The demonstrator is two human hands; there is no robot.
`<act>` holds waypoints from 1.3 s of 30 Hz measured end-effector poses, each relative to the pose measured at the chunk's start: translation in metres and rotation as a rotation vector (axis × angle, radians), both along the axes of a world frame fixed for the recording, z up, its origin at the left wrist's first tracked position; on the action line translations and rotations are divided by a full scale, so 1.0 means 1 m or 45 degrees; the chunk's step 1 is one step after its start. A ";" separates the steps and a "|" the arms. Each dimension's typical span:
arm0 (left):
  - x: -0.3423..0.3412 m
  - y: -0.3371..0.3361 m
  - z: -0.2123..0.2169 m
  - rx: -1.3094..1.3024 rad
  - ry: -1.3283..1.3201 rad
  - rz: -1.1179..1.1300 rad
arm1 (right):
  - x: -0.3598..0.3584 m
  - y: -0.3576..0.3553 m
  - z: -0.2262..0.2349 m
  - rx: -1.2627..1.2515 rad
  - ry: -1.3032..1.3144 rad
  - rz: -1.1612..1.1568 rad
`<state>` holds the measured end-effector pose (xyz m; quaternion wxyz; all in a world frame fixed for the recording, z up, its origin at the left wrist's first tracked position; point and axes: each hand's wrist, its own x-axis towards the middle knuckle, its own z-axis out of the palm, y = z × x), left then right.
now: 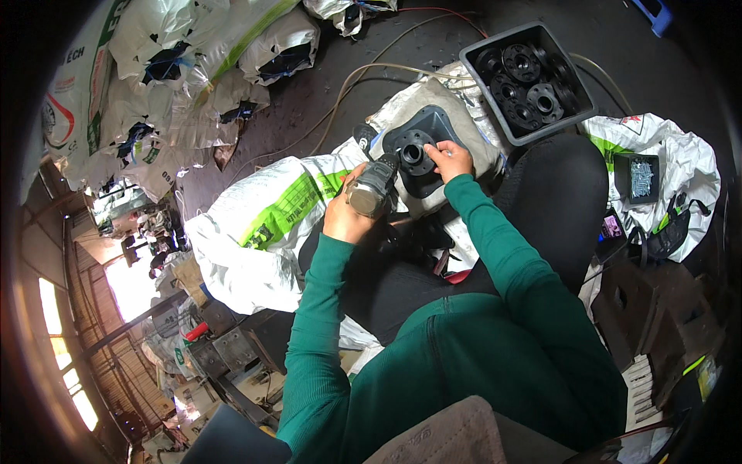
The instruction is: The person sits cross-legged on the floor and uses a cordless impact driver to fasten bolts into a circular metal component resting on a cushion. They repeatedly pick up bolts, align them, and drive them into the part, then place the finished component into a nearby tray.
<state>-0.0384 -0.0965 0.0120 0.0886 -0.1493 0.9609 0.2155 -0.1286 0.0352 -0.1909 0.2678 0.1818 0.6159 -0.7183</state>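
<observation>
My left hand (345, 220) is wrapped round a cordless power drill (372, 188), its front end pointing at the work in front of me. That work is a black, square, dished plastic part (439, 124) with a round black flange (413, 154) in it, a raised hollow neck at the flange's middle. The part rests on a greyish padded sack (471, 116) between my knees. My right hand (454, 162) reaches to the flange's right side, thumb and forefinger pinched together at its edge. Whatever lies between those fingertips is too small to make out.
A grey bin (555, 129) of black round flanges stands beyond my right knee. Further right, a small dark box (621, 176) of screws and a phone (611, 226) lie by a white bag (680, 155). Stuffed plastic bags (185, 85) fill the far left. A hose (340, 99) crosses the floor.
</observation>
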 end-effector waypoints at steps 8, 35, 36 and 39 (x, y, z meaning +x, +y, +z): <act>-0.028 -0.028 0.003 0.075 -0.306 0.158 | 0.003 0.000 0.001 0.018 -0.007 0.029; -0.052 -0.045 -0.008 0.338 -0.371 0.206 | -0.004 0.007 0.000 0.019 -0.062 0.120; -0.051 -0.044 -0.007 0.310 -0.379 0.164 | -0.005 0.007 -0.002 0.070 -0.026 0.146; -0.043 -0.035 -0.004 0.330 -0.378 0.302 | -0.006 0.006 -0.009 0.146 0.159 0.194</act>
